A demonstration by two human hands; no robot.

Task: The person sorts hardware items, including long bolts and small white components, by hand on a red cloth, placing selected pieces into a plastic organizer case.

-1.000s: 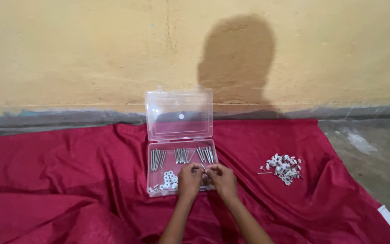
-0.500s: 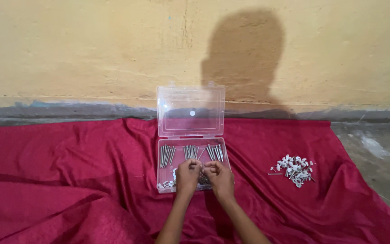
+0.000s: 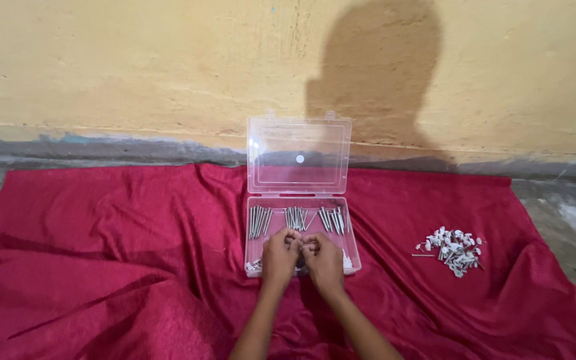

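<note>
1. Red cloth (image 3: 101, 267) lies spread on the floor against a yellow wall (image 3: 135, 67).
2. Clear plastic box (image 3: 301, 230) sits at centre on the cloth, lid upright; three bundles of long metal screws (image 3: 298, 217) lie sorted along its far row.
3. Left hand (image 3: 280, 255) is curled over the box's near row, fingertips pinched together; what it holds is too small to tell.
4. Right hand (image 3: 323, 259) touches the left, likewise pinched; contents not discernible.
5. Loose pile of white and metal fasteners (image 3: 453, 249) remains unsorted on the cloth, well apart to the right.
</note>
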